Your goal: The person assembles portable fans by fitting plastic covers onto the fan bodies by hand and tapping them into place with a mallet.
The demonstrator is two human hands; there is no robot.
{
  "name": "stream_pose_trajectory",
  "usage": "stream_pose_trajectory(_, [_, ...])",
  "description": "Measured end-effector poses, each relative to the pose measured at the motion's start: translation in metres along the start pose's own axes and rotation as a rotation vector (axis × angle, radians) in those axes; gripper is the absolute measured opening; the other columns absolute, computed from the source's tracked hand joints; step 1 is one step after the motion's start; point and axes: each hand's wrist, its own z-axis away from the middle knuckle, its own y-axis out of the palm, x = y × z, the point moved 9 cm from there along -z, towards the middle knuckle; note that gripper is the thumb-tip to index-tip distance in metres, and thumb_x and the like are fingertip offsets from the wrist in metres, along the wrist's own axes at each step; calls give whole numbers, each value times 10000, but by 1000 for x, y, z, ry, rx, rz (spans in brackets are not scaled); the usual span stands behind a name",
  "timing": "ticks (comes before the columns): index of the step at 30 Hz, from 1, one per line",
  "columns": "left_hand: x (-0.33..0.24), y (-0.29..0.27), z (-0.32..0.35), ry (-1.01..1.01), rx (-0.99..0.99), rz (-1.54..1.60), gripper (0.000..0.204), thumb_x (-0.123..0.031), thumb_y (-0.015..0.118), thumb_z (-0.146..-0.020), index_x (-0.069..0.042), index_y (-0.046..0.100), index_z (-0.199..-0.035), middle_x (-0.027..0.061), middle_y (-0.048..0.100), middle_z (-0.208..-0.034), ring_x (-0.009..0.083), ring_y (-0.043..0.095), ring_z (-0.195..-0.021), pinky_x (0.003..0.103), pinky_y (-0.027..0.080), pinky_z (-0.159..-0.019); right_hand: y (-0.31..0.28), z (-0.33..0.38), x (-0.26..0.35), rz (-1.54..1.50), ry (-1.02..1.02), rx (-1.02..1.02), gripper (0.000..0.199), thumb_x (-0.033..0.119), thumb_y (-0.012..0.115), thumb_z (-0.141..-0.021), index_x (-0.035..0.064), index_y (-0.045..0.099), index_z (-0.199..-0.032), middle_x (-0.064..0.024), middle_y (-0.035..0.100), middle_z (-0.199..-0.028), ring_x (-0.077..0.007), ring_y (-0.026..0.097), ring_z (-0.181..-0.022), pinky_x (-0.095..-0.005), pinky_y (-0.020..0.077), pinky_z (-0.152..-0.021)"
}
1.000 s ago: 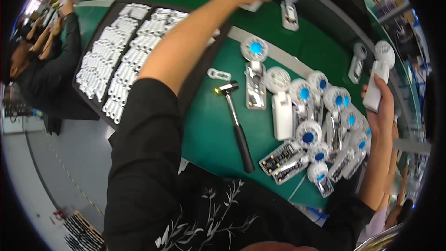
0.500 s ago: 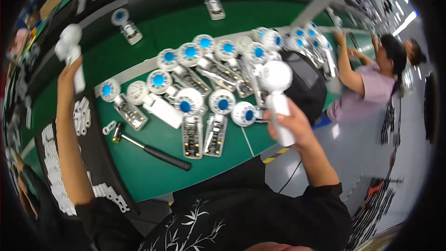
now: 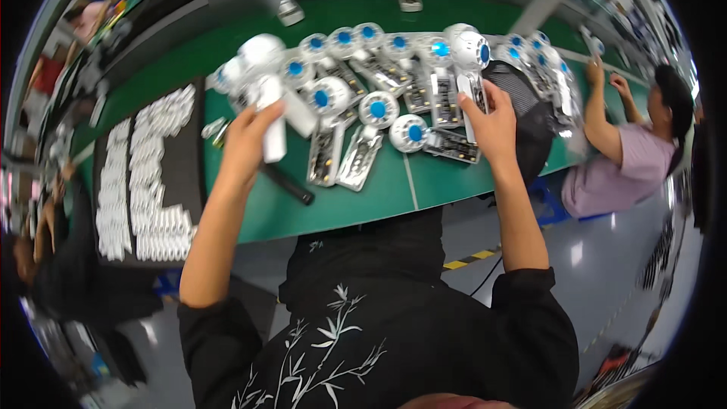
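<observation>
Left hand: the left hand is closed around the handle of a white plastic handheld fan with a round head; it holds the fan above the left part of the green bench mat, head pointing away from the person.
Right hand: the right hand is closed on the handle of a second white handheld fan with a blue hub; this one hangs over the right part of the mat, near its front edge.
Handling: both fans look light and rigid, moulded plastic with a smooth, somewhat slippery shell; the round grilled head seems the fragile part, so the straight handle is the sound place to grip, as both hands do now.
Bench: a row of unfinished white fan units with blue centres and opened handles lies across the middle of the mat, circuit boards showing inside; the parts are glossy and hard.
Tool: a black-handled hammer lies just beneath the left hand, near the front edge.
Left edge: a black tray of small white plastic parts in rows sits beside the mat.
Others: a co-worker in a pink shirt reaches to the bench at the right end; another person's sleeve shows at far left.
</observation>
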Motion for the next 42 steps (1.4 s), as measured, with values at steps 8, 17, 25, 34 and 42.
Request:
stream_pose_trajectory(8, [-14, 35, -20, 9, -124, -157, 362, -350, 697, -822, -4, 649, -916, 24, 620, -775, 91, 563, -673, 240, 422, -580, 61, -14, 47, 168, -213, -12, 561, 335, 711, -773, -3, 579, -1201, -209, 581, -1085, -345, 580, -1028, -399, 437, -930])
stream_pose_trajectory(17, [36, 0, 2, 111, -262, -281, 354, -340, 691, -831, 1, 654, -919, 39, 620, -812, 90, 570, -730, 245, 432, -596, 90, -7, 79, 302, -613, -238, 423, 275, 694, -813, 26, 611, -1145, -208, 584, -1085, -372, 518, -1039, -455, 391, -912])
stream_pose_trajectory(25, [20, -35, 60, 318, -345, 60, 426, -302, 683, -828, 80, 621, -1006, 155, 621, -1035, 164, 596, -918, 278, 462, -825, 60, 66, 150, -137, -728, 10, 224, 112, 659, -855, 15, 614, -1052, -138, 614, -1008, -266, 574, -982, -356, 433, -880])
stream_pose_trajectory(34, [88, -59, 93, 244, -508, 593, 307, -206, 633, -894, 28, 531, -1066, 114, 631, -980, 137, 622, -808, 255, 499, -707, 171, 182, 231, -88, -877, 896, 247, 24, 646, -816, 26, 601, -1059, -154, 607, -1042, -295, 586, -957, -348, 455, -874])
stream_pose_trajectory(42, [85, -98, 165, 174, -498, 629, 315, -159, 605, -909, 17, 459, -1126, 124, 636, -908, 158, 632, -675, 280, 531, -569, 231, 181, 216, 306, -1324, 922, 391, 33, 682, -758, 40, 565, -1131, -182, 494, -1270, -338, 447, -1238, -442, 372, -1028])
